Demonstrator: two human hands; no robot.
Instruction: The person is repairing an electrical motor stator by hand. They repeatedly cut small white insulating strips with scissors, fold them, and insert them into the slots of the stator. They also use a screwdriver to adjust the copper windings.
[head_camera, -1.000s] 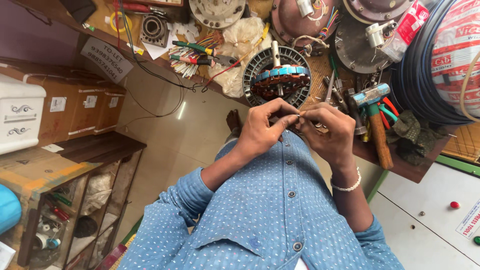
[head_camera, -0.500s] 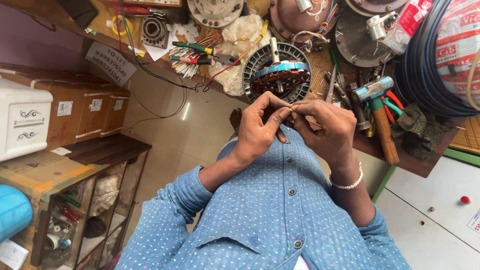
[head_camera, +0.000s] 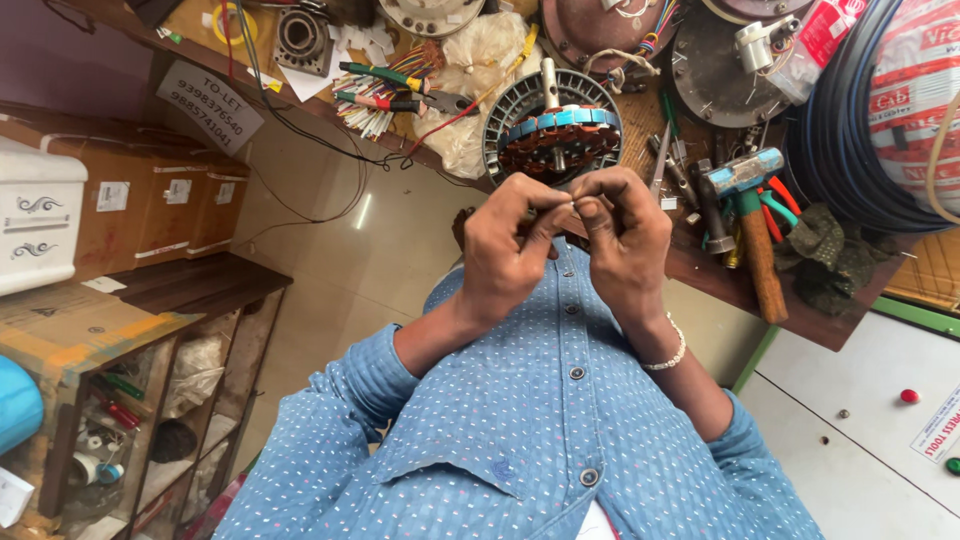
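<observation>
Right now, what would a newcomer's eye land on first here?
Two hands meet at centre, left hand and right hand, fingertips pinching something too small to identify. Just behind them on the cluttered wooden bench sits a round motor stator with copper windings and blue insulation. To its right lie a hammer and a big coil of dark cable.

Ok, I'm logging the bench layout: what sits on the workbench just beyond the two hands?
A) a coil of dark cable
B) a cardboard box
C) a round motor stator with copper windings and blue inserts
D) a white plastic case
C: the round stator, copper-wound with blue inserts, lies right past the left hand and right hand, which pinch a small pale piece.
</observation>
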